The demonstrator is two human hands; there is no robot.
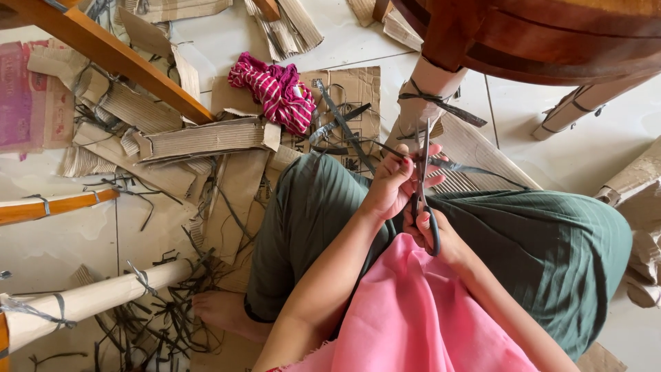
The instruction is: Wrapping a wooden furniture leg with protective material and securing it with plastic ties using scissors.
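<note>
**Scissors at a wrapped furniture leg, floor crowded with cut cardboard**

The person sits on a pale tiled floor, knees in dark green striped cloth. The right hand has its fingers closed through the loops of black-handled steel scissors, whose blades point away toward the far side. The left hand is curled narrow around a dark flat plastic strap just beside the blades; the strap runs off to the right across the knee. Directly beyond the scissor tips stands a cardboard-wrapped wooden furniture leg, tied round with another dark strap, under the rim of a dark red-brown wooden table.

To the left lies a heap of torn corrugated cardboard pieces, with a crumpled pink-and-white striped cloth on it. Loose strap cuttings litter the near left, beside a paper-wrapped pole. Bare tile shows mostly at the far middle and right of the table leg.
</note>
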